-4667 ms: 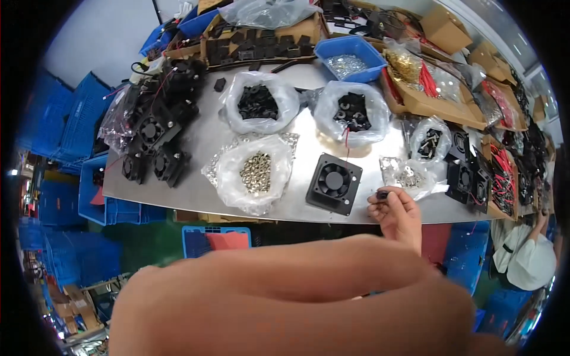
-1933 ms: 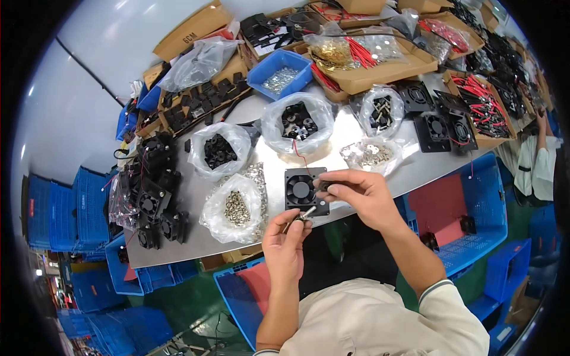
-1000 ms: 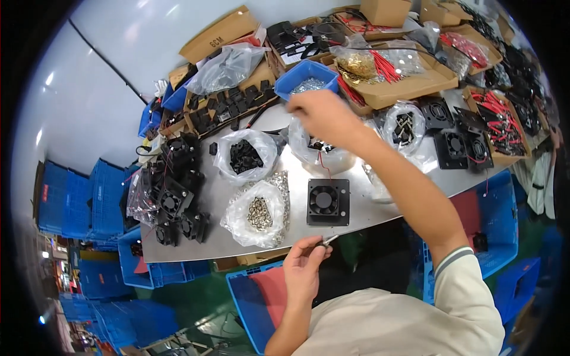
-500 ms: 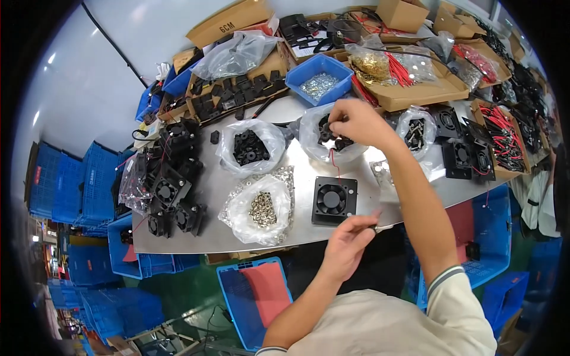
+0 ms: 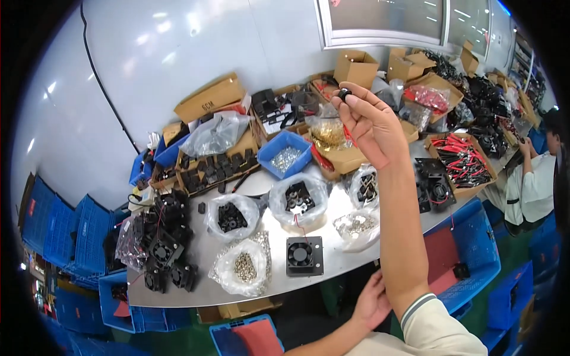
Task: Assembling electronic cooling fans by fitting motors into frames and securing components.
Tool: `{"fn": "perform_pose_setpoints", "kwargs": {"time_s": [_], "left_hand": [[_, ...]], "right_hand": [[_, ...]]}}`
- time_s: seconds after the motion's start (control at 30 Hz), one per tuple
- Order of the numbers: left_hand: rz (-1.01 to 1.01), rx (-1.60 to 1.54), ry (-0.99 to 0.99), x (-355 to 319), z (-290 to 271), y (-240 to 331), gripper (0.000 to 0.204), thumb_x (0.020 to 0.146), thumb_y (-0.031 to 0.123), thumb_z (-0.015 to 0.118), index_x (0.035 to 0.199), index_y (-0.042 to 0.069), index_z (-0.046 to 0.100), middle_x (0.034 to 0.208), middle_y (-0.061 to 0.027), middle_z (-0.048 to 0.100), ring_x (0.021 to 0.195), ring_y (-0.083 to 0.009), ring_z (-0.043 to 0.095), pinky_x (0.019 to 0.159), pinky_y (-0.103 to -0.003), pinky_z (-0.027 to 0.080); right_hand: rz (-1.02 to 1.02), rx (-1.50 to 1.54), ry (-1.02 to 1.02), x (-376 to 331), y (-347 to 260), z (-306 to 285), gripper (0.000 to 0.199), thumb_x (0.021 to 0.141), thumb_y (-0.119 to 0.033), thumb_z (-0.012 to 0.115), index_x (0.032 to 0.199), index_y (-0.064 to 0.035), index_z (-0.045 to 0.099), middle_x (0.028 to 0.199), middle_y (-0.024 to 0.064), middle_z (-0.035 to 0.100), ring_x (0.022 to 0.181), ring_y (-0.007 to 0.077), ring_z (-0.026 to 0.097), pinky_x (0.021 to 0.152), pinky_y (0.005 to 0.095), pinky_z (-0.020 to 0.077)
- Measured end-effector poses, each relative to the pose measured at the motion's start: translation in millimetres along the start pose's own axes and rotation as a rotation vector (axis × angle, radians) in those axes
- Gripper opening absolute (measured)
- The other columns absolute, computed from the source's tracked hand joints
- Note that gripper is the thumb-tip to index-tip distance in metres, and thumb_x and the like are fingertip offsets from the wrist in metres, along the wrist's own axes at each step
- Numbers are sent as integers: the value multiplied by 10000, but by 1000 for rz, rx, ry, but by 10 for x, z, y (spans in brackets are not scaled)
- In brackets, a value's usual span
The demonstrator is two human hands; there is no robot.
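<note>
Raised high above the bench (image 5: 332, 228), the right hand (image 5: 369, 121) pinches a small black part (image 5: 344, 93) between its fingertips. Left hand (image 5: 373, 298) hangs low, loosely curled below the bench edge, near the black fan (image 5: 304, 256); whether it holds anything cannot be told.

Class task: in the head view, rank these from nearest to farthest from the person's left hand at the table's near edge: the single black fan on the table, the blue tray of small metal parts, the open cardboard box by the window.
1. Single black fan: just up-left of the left hand.
2. Blue tray: mid-table, farther back.
3. Open cardboard box: at the back, beside the wall.
</note>
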State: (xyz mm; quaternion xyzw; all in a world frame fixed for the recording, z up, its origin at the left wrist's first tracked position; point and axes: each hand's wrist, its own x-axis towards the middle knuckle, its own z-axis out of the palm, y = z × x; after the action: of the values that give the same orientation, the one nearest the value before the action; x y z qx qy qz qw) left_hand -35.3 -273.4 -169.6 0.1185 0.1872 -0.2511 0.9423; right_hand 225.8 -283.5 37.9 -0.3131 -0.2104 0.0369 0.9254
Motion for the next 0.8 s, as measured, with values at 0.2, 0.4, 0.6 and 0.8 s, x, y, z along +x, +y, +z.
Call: {"fn": "perform_pose_setpoints", "kwargs": {"time_s": [0.2,0.4,0.6,0.8], "left_hand": [[-203,45,196,-240,232,-257,230,1018,137,462,1245,101,482,1191,-51,586,1082,-195,593,892,-379,509],[243,332,192,-156,63,342,162,1003,94,496,1158,57,525,1068,-82,600,924,-200,643,775,-368,570],[722,523,228,-562,-37,1033,213,939,28,593,1148,28,550,1037,-63,608,885,-164,644,782,-289,557],[837,527,226,-626,-42,1178,271,905,-20,620,1171,-3,573,1077,-79,628,915,-154,651,813,-278,566]], "right_hand": [[-73,-28,-34,-12,-112,14,281,909,64,570,1189,89,574,1081,192,642,1033,250,652,820,241,583],[-10,-123,46,-479,-146,-82,302,888,41,603,1188,61,589,1090,148,652,986,210,651,867,266,550],[307,65,5,-1495,115,-497,372,854,-37,674,1210,38,598,1084,160,652,906,195,640,846,305,534],[510,161,120,-2035,622,-745,351,889,-51,653,1223,37,589,1146,208,639,929,223,666,816,307,552]]}}
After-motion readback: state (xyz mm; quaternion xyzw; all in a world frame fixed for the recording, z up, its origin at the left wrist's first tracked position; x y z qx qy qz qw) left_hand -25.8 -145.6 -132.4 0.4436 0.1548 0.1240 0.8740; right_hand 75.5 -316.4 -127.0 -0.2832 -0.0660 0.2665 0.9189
